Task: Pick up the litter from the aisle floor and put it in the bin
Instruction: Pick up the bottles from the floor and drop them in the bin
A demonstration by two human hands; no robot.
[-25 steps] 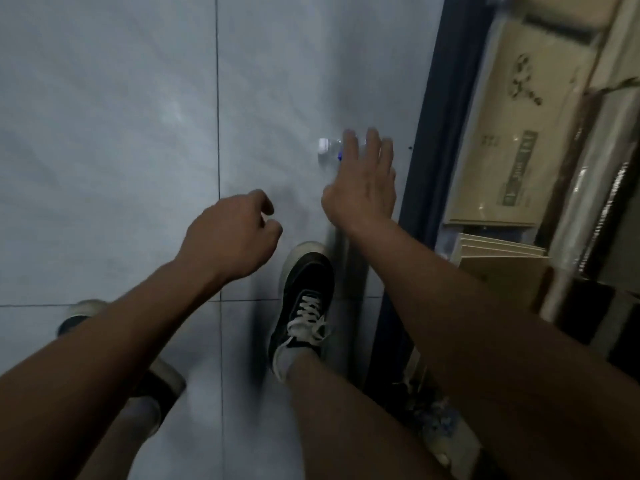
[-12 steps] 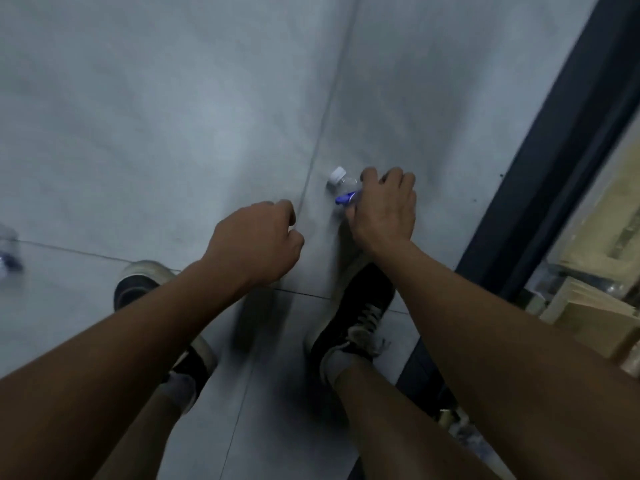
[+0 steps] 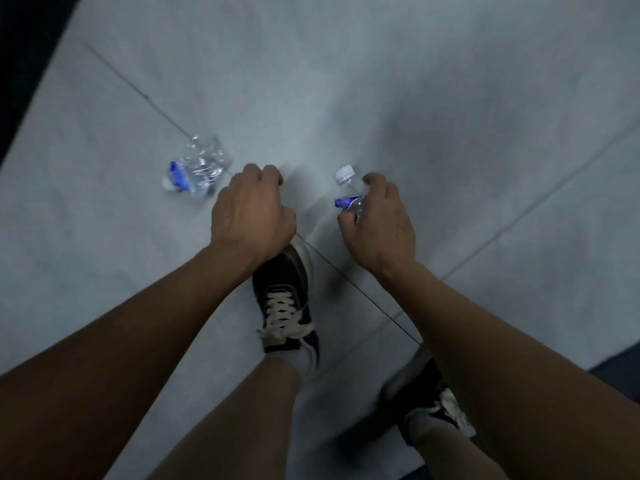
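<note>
Head view, right hand [image 3: 379, 223] grasping small bottle [image 3: 349, 194], body mostly hidden, cap pointing far-left, left hand [image 3: 251, 216] clenched empty, crushed bottle [image 3: 197, 168] lying left.

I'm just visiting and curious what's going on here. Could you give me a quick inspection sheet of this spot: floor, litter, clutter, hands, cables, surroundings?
Surface: grey tiled floor with thin dark grout lines.
Job's things: small clear bottle with white cap and blue label, gripped by the right hand; crushed clear bottle with blue label lying on the floor, left of the left hand. No bin in view.
Clutter: nothing seen.
Hands: right hand curled round the small bottle; left hand curled, holding nothing visible.
Cables: nothing seen.
Surroundings: the person's two dark laced shoes; dark strips at the upper left and lower right edges.
</note>
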